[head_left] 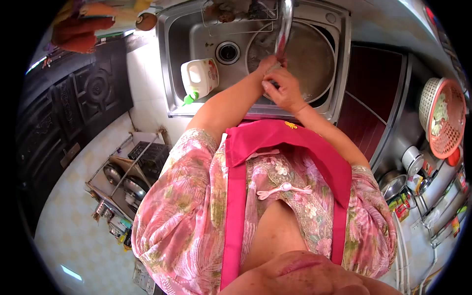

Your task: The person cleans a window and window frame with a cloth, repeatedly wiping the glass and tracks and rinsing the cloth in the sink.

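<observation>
My left hand (268, 64) is under the metal faucet (285, 24), partly covered by my right hand and the spout. Curled over its wrist side is my right hand (285, 89), fingers bent together. A small greyish piece shows between the hands, but I cannot make out what it is. Both hands are above a large round basin (332, 64) of cloudy water, which stands in the steel sink (173, 29). Left of my forearm, a white jug with a green cap (200, 76) lies tipped in the sink, near the drain (227, 52).
A wire rack (241, 32) with dark items spans the sink's back. Dark red cabinet panels (373, 73) lie to the right, with a pink colander (448, 120) and pots beyond. A shelf with pans (114, 173) stands at left, below a dark carved door (93, 88).
</observation>
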`<action>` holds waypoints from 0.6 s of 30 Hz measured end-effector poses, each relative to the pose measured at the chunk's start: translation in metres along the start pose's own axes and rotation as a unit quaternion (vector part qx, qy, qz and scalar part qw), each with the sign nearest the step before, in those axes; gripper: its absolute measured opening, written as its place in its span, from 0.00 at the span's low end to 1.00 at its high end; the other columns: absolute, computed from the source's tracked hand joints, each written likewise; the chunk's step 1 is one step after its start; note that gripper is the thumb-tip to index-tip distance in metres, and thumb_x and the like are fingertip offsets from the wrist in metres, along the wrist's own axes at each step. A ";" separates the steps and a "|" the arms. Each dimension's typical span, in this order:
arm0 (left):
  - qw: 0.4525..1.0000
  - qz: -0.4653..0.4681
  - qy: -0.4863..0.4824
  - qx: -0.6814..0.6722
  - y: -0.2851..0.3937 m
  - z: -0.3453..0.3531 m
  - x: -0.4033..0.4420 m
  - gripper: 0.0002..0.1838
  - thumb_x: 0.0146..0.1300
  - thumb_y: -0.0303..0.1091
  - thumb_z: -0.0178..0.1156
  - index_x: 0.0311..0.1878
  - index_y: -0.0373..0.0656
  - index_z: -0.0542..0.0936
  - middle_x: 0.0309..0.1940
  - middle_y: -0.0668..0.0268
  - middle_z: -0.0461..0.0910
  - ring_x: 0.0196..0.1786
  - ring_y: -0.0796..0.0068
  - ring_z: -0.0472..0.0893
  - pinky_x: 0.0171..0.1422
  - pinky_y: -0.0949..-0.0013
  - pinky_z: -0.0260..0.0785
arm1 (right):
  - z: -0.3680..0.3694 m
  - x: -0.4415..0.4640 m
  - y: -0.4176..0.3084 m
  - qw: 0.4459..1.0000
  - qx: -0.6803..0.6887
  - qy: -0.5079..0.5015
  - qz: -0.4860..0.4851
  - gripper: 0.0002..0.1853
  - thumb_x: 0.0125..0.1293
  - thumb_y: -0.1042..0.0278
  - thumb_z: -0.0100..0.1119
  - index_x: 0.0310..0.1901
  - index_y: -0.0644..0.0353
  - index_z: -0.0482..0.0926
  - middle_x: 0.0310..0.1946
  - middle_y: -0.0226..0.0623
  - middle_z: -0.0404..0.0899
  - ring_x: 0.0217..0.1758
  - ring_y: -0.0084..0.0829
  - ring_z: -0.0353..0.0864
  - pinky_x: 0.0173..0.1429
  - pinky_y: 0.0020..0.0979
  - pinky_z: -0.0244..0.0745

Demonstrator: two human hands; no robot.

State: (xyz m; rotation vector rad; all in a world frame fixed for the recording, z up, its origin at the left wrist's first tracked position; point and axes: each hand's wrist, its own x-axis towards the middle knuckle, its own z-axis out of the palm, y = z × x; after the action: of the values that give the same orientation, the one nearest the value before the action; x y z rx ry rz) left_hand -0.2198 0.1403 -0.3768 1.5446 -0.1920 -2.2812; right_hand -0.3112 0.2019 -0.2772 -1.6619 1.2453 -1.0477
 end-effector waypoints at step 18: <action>0.995 0.004 0.096 -0.006 -0.003 -0.048 -0.021 0.25 0.65 0.44 0.53 0.64 0.51 0.65 0.64 0.60 0.61 0.64 0.60 0.63 0.63 0.41 0.60 | -0.001 -0.040 0.131 0.934 -0.276 -0.043 0.224 0.12 0.58 0.64 0.57 0.42 0.59 0.77 0.35 0.50 0.79 0.38 0.52 0.79 0.44 0.47 0.74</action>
State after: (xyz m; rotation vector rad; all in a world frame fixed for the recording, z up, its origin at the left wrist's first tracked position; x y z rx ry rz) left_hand -0.1700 0.1558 -0.3780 1.7410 -0.1335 -2.1071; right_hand -0.3610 0.2142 -0.4047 -1.6697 1.8637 -0.3538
